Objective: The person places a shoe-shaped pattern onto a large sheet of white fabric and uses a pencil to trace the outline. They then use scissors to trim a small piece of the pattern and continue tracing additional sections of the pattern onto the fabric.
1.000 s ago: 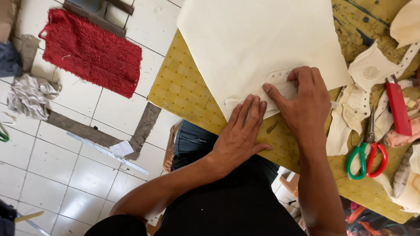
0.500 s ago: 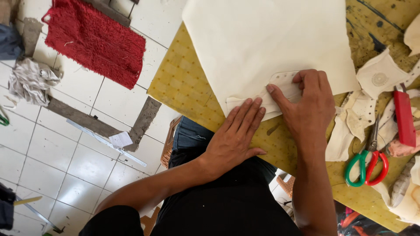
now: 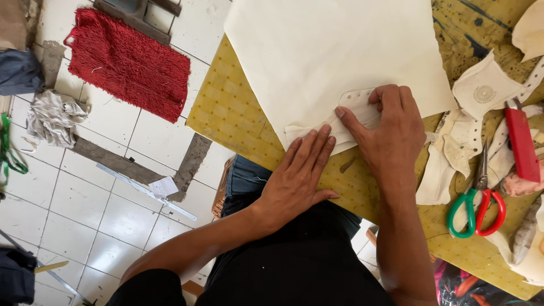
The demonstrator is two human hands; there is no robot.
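Note:
A large cream sheet [image 3: 334, 56] lies on the yellow patterned table [image 3: 226, 107]. On its near edge rests a small perforated white pattern piece [image 3: 351, 105]. My left hand [image 3: 297, 173] lies flat, fingers together, pressing the sheet's lower edge beside that piece. My right hand [image 3: 391, 130] presses down on the pattern piece with curled fingers. Whether it holds a tool is hidden.
Scissors with green and red handles [image 3: 476, 207] lie right of my right arm, near cut white pieces [image 3: 459, 147] and a red flat tool [image 3: 521, 144]. On the tiled floor lie a red mat [image 3: 127, 59], a grey rag [image 3: 54, 116] and a metal ruler [image 3: 144, 190].
My view has shifted slightly. Both hands stay pressed on the sheet and pattern piece, with the right hand's fingers curling a little more.

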